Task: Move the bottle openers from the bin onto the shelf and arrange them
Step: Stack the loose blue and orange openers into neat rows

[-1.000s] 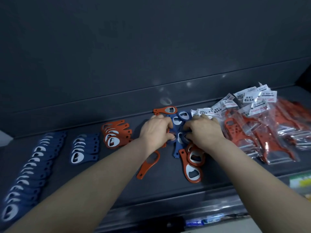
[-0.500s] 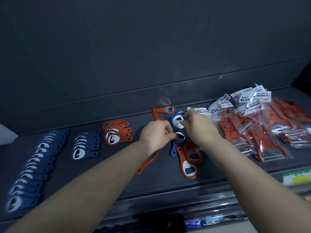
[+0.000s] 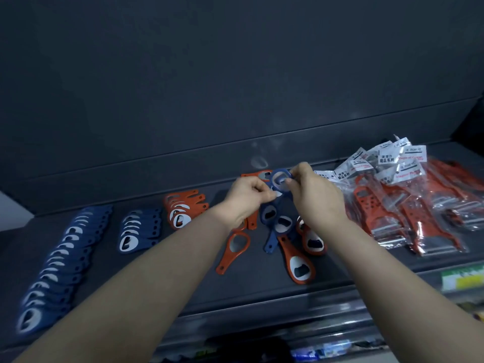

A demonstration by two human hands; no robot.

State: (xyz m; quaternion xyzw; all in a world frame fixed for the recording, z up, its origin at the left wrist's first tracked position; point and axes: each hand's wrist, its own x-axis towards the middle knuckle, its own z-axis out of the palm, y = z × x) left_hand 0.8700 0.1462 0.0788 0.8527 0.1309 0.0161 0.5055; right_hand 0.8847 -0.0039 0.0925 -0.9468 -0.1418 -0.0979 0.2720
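A loose heap of blue and orange bottle openers [image 3: 285, 226] lies mid-shelf on the dark shelf [image 3: 183, 271]. My right hand [image 3: 317, 197] pinches a blue bottle opener [image 3: 280, 179] by its ring, lifted just above the heap. My left hand [image 3: 247, 197] is curled beside it, its fingertips meeting the same blue opener's lower part. To the left lie arranged rows: a long blue row [image 3: 60, 260], a short blue stack [image 3: 138, 229] and an orange stack [image 3: 183, 208]. A single orange opener [image 3: 233, 250] lies under my left wrist.
Bagged orange tools with white labels [image 3: 408, 200] pile up on the right of the shelf. The shelf's back wall [image 3: 235, 87] rises close behind. A lower shelf edge with coloured packages [image 3: 461, 279] shows at the bottom right.
Both hands rose from the heap, and the right hand lifted a blue opener up and back. The view shifted slightly.
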